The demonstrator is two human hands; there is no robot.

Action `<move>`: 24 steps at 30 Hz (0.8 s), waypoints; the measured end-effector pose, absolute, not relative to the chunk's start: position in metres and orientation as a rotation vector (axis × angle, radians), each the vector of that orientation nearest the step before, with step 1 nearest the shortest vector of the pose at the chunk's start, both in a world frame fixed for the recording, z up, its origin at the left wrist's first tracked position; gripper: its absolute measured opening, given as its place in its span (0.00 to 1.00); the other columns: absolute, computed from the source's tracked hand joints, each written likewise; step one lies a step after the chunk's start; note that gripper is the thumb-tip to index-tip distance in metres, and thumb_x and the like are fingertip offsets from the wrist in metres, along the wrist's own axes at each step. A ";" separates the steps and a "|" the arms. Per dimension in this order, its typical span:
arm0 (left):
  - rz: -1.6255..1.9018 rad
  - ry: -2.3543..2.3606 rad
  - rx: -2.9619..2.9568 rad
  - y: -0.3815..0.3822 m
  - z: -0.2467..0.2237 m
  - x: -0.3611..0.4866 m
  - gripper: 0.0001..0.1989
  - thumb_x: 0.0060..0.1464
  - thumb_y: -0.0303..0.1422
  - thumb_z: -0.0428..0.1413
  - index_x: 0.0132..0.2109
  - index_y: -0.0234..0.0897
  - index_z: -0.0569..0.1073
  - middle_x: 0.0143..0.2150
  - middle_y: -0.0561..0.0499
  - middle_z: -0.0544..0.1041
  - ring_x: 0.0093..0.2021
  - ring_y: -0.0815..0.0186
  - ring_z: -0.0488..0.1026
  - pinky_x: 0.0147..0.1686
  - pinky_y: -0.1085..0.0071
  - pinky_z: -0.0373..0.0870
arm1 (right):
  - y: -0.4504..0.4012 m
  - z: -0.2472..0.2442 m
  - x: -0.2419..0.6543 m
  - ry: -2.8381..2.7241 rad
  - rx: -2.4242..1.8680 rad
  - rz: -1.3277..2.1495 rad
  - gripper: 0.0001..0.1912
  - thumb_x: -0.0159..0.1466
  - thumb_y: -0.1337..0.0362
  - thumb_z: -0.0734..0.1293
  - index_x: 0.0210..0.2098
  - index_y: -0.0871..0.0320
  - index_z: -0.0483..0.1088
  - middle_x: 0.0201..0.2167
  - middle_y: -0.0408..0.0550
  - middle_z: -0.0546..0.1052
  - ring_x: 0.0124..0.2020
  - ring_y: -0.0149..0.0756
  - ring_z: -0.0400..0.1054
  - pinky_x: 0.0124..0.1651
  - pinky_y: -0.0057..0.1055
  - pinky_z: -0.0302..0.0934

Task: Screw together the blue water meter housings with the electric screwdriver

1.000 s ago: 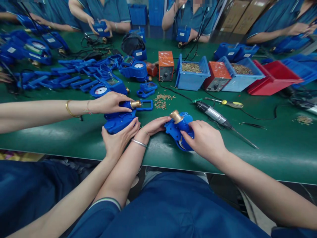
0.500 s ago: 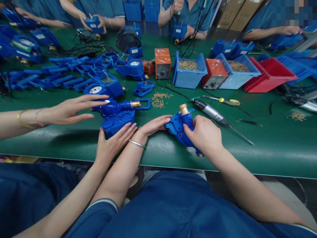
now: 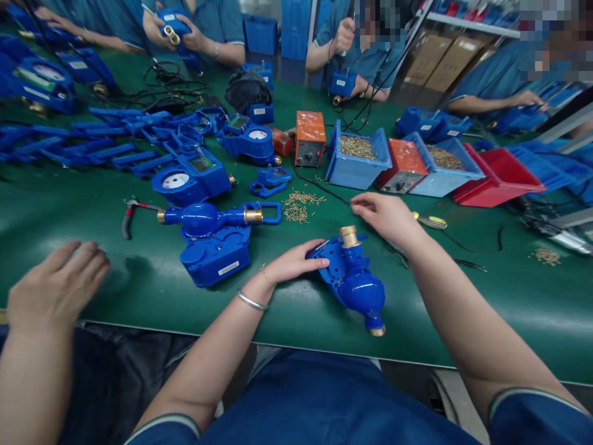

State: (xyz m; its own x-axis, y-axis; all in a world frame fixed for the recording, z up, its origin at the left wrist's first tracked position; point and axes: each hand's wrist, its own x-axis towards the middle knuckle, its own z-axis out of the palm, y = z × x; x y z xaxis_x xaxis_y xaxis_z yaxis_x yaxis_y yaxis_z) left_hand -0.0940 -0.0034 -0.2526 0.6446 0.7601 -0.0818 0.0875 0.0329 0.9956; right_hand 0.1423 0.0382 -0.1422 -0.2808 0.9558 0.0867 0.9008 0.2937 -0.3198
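A blue water meter (image 3: pixel 364 290) with brass ends lies tilted on the green table in front of me. My left hand (image 3: pixel 299 262), below a silver bangle, grips the left edge of its flat housing. Above and right of the meter, my right hand (image 3: pixel 386 216) reaches over the electric screwdriver's place by the black cable; its fingers are bent together, and what they hold, if anything, is hidden. Small brass screws (image 3: pixel 299 207) lie loose beyond the meter. Left of my left hand sits another blue meter (image 3: pixel 215 247), touched by no hand.
A co-worker's hand (image 3: pixel 58 284) hovers at the left edge, near pliers (image 3: pixel 128 219). Blue screw bins (image 3: pixel 359 164), orange boxes (image 3: pixel 310 139) and a red bin (image 3: pixel 498 176) stand behind. A yellow screwdriver (image 3: pixel 430 220) lies right. Several people work across the table.
My right hand has let go of the meter and moved up to the electric screwdriver, now mostly hidden. My left hand stays on the meter. The co-worker's hands have left the other meter.
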 end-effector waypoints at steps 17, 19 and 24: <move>0.516 0.755 1.467 -0.005 -0.243 -0.098 0.44 0.51 0.49 0.62 0.68 0.36 0.56 0.68 0.40 0.61 0.66 0.52 0.60 0.67 0.53 0.54 | 0.111 -0.170 0.105 -2.567 -1.442 0.786 0.10 0.66 0.71 0.58 0.41 0.65 0.70 0.34 0.50 0.77 0.31 0.30 0.70 0.38 0.27 0.63; 0.497 0.761 1.487 -0.005 -0.239 -0.099 0.45 0.51 0.50 0.62 0.68 0.34 0.55 0.68 0.39 0.60 0.66 0.51 0.60 0.66 0.54 0.54 | 0.093 -0.141 0.107 -2.458 -1.383 0.866 0.11 0.68 0.68 0.57 0.46 0.64 0.68 0.37 0.51 0.77 0.33 0.30 0.71 0.38 0.27 0.65; 0.508 0.671 1.552 -0.006 -0.230 -0.100 0.43 0.52 0.48 0.62 0.68 0.35 0.56 0.68 0.41 0.60 0.66 0.51 0.60 0.66 0.55 0.55 | 0.032 -0.079 0.093 -2.450 -1.196 1.135 0.10 0.66 0.59 0.64 0.42 0.58 0.73 0.34 0.44 0.78 0.34 0.32 0.73 0.37 0.28 0.65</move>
State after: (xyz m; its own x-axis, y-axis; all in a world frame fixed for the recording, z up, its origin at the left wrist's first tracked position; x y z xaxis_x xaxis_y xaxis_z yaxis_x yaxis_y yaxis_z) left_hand -0.0995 -0.0055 -0.2301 0.7284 0.6814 -0.0711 0.1165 -0.0210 0.9930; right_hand 0.0926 0.0319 -0.0788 -0.6571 0.7382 -0.1529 0.5941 0.3822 -0.7078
